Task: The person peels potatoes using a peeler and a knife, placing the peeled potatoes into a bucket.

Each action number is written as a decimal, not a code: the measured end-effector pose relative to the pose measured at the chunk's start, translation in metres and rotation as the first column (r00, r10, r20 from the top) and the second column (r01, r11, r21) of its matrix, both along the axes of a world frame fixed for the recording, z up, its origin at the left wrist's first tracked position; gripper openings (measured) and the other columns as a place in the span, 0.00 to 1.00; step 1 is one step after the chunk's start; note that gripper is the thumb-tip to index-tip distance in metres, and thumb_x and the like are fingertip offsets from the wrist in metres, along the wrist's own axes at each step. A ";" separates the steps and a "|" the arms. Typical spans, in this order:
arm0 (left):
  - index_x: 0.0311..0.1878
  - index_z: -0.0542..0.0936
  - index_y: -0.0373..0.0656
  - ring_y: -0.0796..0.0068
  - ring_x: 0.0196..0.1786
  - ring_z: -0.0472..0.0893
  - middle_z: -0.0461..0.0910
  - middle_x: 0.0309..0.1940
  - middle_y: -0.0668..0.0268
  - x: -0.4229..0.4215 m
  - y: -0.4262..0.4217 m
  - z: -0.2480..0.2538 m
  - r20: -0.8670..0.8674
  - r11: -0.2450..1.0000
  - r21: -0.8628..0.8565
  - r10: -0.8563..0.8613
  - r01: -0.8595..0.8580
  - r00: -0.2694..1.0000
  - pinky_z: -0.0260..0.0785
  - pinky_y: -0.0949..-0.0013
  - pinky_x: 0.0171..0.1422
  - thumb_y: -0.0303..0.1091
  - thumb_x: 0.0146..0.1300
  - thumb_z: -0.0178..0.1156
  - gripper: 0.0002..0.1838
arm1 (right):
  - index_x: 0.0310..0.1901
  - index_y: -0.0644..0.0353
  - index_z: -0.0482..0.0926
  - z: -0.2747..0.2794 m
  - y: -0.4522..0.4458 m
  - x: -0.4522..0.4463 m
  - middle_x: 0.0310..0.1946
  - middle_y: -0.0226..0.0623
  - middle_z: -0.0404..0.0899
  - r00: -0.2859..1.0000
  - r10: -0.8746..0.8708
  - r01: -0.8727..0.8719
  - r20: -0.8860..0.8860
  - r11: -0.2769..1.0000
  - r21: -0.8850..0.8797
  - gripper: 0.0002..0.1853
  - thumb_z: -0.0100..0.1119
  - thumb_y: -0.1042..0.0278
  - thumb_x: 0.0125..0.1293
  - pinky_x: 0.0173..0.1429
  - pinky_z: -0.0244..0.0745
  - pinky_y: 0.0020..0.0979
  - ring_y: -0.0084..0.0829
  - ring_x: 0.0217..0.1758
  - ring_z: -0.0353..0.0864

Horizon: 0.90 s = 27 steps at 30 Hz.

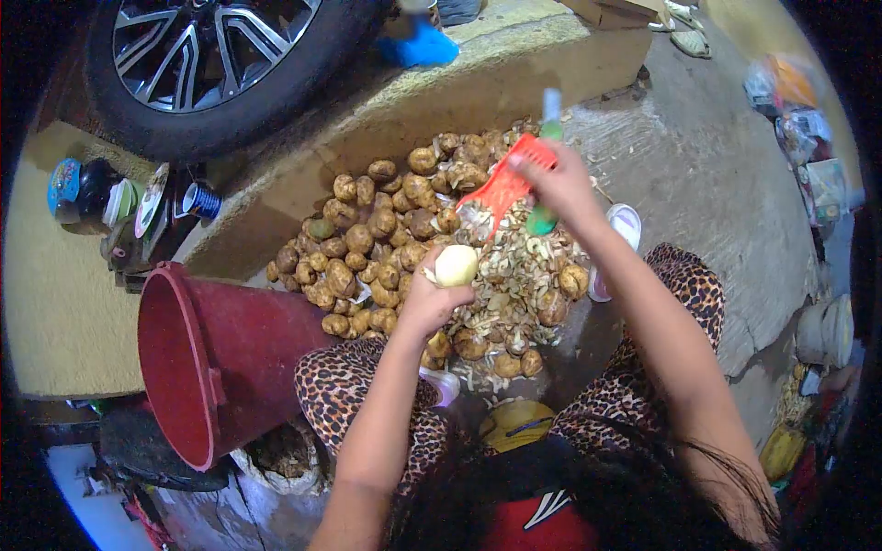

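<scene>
My left hand [432, 308] is wrapped round a pale, peeled potato [457, 265] above the pile. Further right, my right hand [562, 188] is closed and somewhat blurred by motion. A green-handled tool [542, 220] with a pale, blade-like tip shows above and below its fingers; whether it is a knife or a peeler is unclear. An orange-red plastic piece [505, 184] with slots overlaps my right fingertips, and I cannot tell whether they touch it. Unpeeled brown potatoes [358, 239] lie heaped to the left and behind. Loose potato peelings [505, 275] cover the ground under both hands.
A tipped dark red bucket [257, 321] is beside my left leg. A raised concrete ledge [322, 151] runs behind the potatoes, with a car wheel [230, 73] over it. A yellow object [516, 424] is between my legs; bags [808, 138] are at the right.
</scene>
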<state>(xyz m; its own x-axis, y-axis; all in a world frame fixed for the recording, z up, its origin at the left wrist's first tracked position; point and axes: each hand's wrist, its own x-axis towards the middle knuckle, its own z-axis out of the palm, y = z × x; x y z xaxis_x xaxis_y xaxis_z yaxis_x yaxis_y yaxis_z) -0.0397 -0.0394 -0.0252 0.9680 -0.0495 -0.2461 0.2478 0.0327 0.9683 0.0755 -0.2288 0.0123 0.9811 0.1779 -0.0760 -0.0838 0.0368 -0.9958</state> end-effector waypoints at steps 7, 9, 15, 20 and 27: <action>0.50 0.65 0.39 0.80 0.43 0.72 0.72 0.41 0.68 0.005 0.001 0.001 0.051 0.997 -0.030 0.076 -0.075 0.996 0.67 0.75 0.46 0.25 0.39 0.69 0.32 | 0.32 0.62 0.75 0.013 -0.007 0.000 0.20 0.28 0.75 0.997 0.008 -0.004 -0.082 0.999 0.048 0.09 0.61 0.65 0.57 0.19 0.63 0.18 0.16 0.16 0.68; 0.50 0.64 0.39 0.78 0.44 0.71 0.71 0.42 0.67 0.005 0.001 0.006 0.056 0.984 -0.167 0.078 -0.067 0.995 0.67 0.74 0.46 0.27 0.39 0.71 0.34 | 0.31 0.62 0.75 0.006 -0.006 0.002 0.20 0.28 0.75 0.996 0.035 -0.036 -0.080 0.999 -0.011 0.09 0.61 0.65 0.57 0.19 0.63 0.19 0.16 0.16 0.68; 0.50 0.62 0.39 0.73 0.46 0.72 0.70 0.42 0.61 0.004 0.009 0.022 0.245 0.816 0.522 0.134 -0.247 0.960 0.68 0.71 0.50 0.31 0.34 0.75 0.39 | 0.37 0.61 0.74 0.002 -0.009 0.000 0.22 0.27 0.75 0.997 0.004 -0.007 -0.079 0.999 -0.033 0.10 0.59 0.65 0.59 0.19 0.62 0.17 0.15 0.16 0.68; 0.50 0.67 0.38 0.78 0.44 0.74 0.74 0.41 0.66 0.002 0.010 0.017 0.181 0.978 0.155 0.109 -0.138 0.977 0.67 0.72 0.52 0.31 0.37 0.74 0.35 | 0.34 0.61 0.75 0.004 0.001 -0.002 0.21 0.27 0.76 0.995 -0.007 0.012 -0.102 0.999 0.049 0.10 0.60 0.64 0.58 0.17 0.63 0.17 0.14 0.14 0.68; 0.48 0.72 0.39 0.80 0.42 0.76 0.77 0.40 0.67 0.006 0.011 0.010 0.202 0.981 0.127 0.116 -0.143 0.973 0.69 0.73 0.50 0.29 0.40 0.71 0.29 | 0.33 0.61 0.76 0.016 0.025 -0.004 0.20 0.28 0.76 0.989 0.135 -0.128 -0.054 0.985 0.117 0.10 0.61 0.63 0.58 0.18 0.63 0.17 0.15 0.15 0.69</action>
<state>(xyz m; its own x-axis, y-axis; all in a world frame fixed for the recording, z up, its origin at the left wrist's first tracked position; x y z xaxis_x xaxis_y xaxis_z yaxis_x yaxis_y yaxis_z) -0.0338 -0.0285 -0.0154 0.9936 0.1011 -0.0499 0.0588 -0.0868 0.9945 0.0712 -0.2034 0.0283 0.9427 0.3161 -0.1071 -0.1559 0.1332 -0.9788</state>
